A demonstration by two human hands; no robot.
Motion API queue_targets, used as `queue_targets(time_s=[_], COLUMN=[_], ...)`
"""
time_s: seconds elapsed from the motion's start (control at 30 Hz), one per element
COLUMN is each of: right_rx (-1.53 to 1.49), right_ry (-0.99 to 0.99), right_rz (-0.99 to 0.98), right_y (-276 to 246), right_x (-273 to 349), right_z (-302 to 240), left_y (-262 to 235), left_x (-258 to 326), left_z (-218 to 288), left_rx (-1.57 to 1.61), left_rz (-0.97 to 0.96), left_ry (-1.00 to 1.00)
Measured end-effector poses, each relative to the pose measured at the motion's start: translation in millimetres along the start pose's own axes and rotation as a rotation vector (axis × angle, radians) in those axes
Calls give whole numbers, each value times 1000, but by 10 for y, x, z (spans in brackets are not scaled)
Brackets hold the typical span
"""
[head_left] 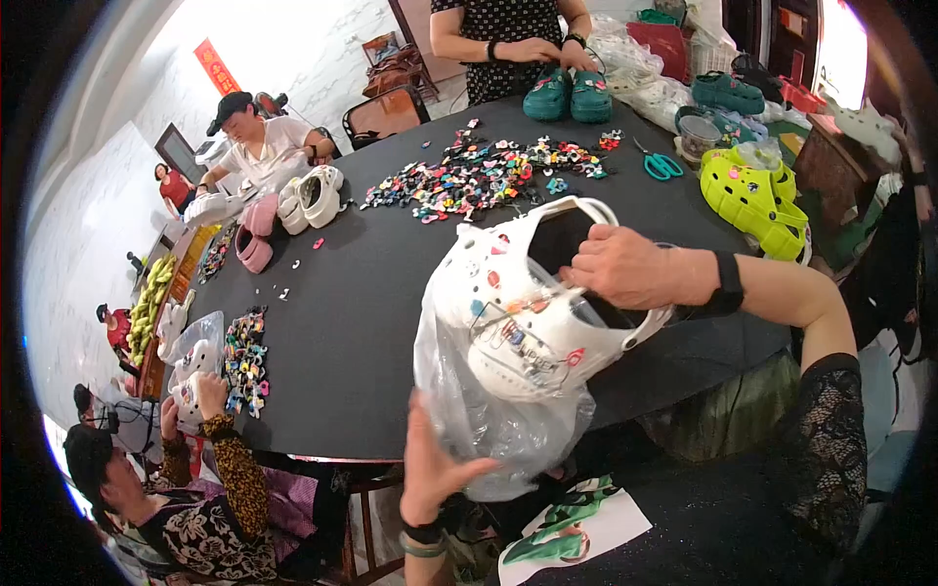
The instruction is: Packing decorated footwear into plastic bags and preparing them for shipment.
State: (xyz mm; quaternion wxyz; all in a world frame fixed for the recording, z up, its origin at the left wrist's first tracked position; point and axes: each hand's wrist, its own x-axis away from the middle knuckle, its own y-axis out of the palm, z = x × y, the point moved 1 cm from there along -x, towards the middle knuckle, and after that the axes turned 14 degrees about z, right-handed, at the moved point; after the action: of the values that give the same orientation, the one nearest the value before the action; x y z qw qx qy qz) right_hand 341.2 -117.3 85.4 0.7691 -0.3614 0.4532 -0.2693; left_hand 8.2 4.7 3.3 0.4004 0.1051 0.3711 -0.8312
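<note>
White clogs (506, 311) tilt, gripped by the right hand (625, 268); the left hand (435, 473) splays.

White wall (107, 220): reflecting bright light at far left
Bright opening (843, 54): glaring at far right, washing out to white
Black tabletop (342, 322): looking dull and dark
Plastic bag (528, 449): catching glossy highlights
Left hand (435, 467): blurring slightly at the fingers
Fisheye edges: bending straight lines, fading to black

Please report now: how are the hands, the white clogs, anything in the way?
Right hand gripping white clogs; left hand open beside clear bag. Possibly in the way: bag bunched at toe ends.
</note>
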Motion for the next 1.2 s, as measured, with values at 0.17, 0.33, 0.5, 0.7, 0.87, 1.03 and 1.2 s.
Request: queue_targets(time_s=[0.17, 0.33, 0.5, 0.7, 0.87, 1.03, 1.2], right_rx=[-11, -53, -176, -366, -564, -415, -511], right_ry=[-9, -29, 33, 228, 207, 137, 161], right_rz=[-21, -102, -119, -63, -167, -98, -110], right_y=[97, 58, 14, -113, -187, -208, -101], right_x=[-81, 177, 197, 102, 43, -44, -89], right_z=[-63, 229, 193, 213, 301, 211, 197], left_y=[464, -73, -483, -644, -848, -976, -990], left_x=[63, 70, 141, 58, 50, 231, 269], left_z=[256, 13, -136, -146, 1, -244, -221], left_rx=[-164, -103, 17, 203, 376, 344, 342], left_rz=[123, 125, 279, 306, 185, 71, 149], left_ry=[119, -118, -229, -389, -672, -510, -483])
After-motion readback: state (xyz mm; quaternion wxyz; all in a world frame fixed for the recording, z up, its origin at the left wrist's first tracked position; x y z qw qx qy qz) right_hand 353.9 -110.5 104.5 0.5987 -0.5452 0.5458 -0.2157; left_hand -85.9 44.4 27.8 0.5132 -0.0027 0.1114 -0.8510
